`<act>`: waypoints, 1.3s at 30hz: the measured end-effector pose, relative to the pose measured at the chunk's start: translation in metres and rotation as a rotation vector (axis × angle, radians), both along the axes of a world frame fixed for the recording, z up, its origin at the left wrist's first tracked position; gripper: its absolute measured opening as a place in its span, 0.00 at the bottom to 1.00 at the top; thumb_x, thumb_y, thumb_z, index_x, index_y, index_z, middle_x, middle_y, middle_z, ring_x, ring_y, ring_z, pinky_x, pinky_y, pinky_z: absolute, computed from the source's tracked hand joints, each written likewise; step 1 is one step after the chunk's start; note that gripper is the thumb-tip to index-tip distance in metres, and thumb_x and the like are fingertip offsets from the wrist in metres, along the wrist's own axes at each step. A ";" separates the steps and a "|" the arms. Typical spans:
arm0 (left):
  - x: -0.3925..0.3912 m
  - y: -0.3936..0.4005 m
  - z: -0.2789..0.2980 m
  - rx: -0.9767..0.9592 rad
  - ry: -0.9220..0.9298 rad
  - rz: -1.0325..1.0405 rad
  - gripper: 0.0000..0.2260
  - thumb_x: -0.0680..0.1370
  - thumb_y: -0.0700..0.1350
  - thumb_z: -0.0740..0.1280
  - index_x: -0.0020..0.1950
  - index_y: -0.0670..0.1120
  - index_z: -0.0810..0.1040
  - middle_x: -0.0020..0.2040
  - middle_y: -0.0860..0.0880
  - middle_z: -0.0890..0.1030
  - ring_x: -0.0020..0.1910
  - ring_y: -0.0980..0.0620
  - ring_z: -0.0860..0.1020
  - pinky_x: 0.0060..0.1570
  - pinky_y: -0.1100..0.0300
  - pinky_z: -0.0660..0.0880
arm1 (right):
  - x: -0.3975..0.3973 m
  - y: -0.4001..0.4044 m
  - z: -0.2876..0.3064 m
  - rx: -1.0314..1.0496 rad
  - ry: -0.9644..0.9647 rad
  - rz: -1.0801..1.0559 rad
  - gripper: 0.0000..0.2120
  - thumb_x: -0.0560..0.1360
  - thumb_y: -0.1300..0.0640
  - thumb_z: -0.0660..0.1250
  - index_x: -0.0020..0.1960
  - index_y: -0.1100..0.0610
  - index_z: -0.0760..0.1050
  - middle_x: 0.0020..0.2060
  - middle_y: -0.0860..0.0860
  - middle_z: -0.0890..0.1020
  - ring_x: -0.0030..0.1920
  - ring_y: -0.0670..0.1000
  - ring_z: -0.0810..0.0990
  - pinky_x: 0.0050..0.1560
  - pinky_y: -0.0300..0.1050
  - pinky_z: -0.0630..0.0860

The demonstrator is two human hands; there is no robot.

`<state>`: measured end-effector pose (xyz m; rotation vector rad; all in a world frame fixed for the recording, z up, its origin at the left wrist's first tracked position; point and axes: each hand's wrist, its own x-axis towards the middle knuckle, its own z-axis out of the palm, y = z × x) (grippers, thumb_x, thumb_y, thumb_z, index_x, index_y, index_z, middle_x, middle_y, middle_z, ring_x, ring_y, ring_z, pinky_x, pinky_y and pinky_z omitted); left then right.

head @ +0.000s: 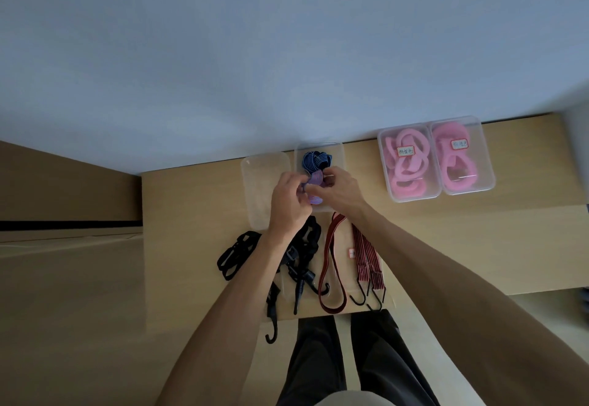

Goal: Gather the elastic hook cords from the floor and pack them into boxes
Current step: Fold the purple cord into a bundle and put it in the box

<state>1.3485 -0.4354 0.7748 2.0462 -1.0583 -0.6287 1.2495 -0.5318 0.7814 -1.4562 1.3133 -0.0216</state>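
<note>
My left hand [288, 203] and my right hand [339, 189] both grip a folded purple-blue striped hook cord [314, 182] over the near end of an open clear box [338, 154]. A coiled blue striped cord [315, 161] lies in the far end of that box. A clear lid [258, 182] lies just left of it. Nearer me on the wooden surface lie black hook cords [302, 256], a red striped loop cord [331, 265] and a bundle of red striped cords [368, 259] with black hooks.
Two closed clear boxes of pink cords [411, 163] [462, 157], each with a label, stand at the back right against the pale wall. One black hook [272, 329] hangs over the surface's near edge. My dark trouser legs [344, 358] are below.
</note>
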 end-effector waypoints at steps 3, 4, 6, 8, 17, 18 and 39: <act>0.000 0.000 0.002 0.010 0.082 0.054 0.16 0.73 0.27 0.61 0.57 0.37 0.79 0.51 0.43 0.80 0.47 0.49 0.80 0.47 0.60 0.78 | 0.010 0.007 -0.001 -0.036 0.028 -0.078 0.22 0.67 0.46 0.79 0.54 0.55 0.77 0.46 0.50 0.82 0.46 0.50 0.81 0.46 0.42 0.76; 0.000 0.000 0.002 0.022 0.123 0.076 0.16 0.73 0.27 0.61 0.58 0.37 0.78 0.52 0.44 0.81 0.47 0.52 0.80 0.47 0.64 0.77 | 0.013 0.010 -0.002 -0.054 0.031 -0.122 0.21 0.67 0.48 0.79 0.53 0.56 0.76 0.46 0.52 0.82 0.46 0.51 0.80 0.45 0.44 0.76; 0.001 0.000 0.001 0.034 0.159 0.106 0.17 0.73 0.26 0.61 0.58 0.39 0.78 0.51 0.46 0.81 0.46 0.55 0.79 0.45 0.67 0.76 | 0.017 0.015 -0.002 -0.077 0.028 -0.187 0.14 0.69 0.54 0.76 0.51 0.55 0.76 0.44 0.52 0.82 0.44 0.52 0.79 0.41 0.40 0.74; 0.002 0.000 -0.001 0.048 0.148 0.124 0.18 0.72 0.26 0.61 0.57 0.41 0.77 0.50 0.47 0.80 0.45 0.53 0.78 0.45 0.64 0.77 | 0.018 0.016 -0.002 -0.059 0.023 -0.232 0.07 0.71 0.60 0.70 0.48 0.53 0.76 0.44 0.51 0.81 0.43 0.51 0.78 0.34 0.31 0.69; -0.001 0.002 0.000 -0.005 0.099 0.010 0.16 0.71 0.30 0.66 0.57 0.41 0.79 0.49 0.46 0.76 0.42 0.50 0.77 0.41 0.63 0.77 | 0.009 0.015 0.001 -0.246 0.021 -0.043 0.14 0.77 0.65 0.66 0.62 0.61 0.77 0.51 0.53 0.82 0.50 0.49 0.78 0.52 0.37 0.73; 0.000 0.002 -0.001 -0.008 0.095 0.017 0.16 0.71 0.29 0.65 0.57 0.40 0.79 0.49 0.46 0.77 0.42 0.50 0.77 0.41 0.63 0.77 | 0.009 0.015 -0.001 -0.239 0.012 -0.044 0.11 0.77 0.66 0.65 0.58 0.61 0.79 0.50 0.54 0.83 0.50 0.51 0.80 0.50 0.35 0.73; 0.004 0.004 -0.011 0.022 0.017 0.075 0.12 0.72 0.30 0.68 0.53 0.41 0.79 0.49 0.47 0.77 0.40 0.53 0.76 0.40 0.62 0.76 | 0.010 0.024 0.004 -0.131 0.027 -0.018 0.21 0.70 0.64 0.74 0.63 0.57 0.78 0.51 0.56 0.84 0.47 0.51 0.81 0.41 0.34 0.73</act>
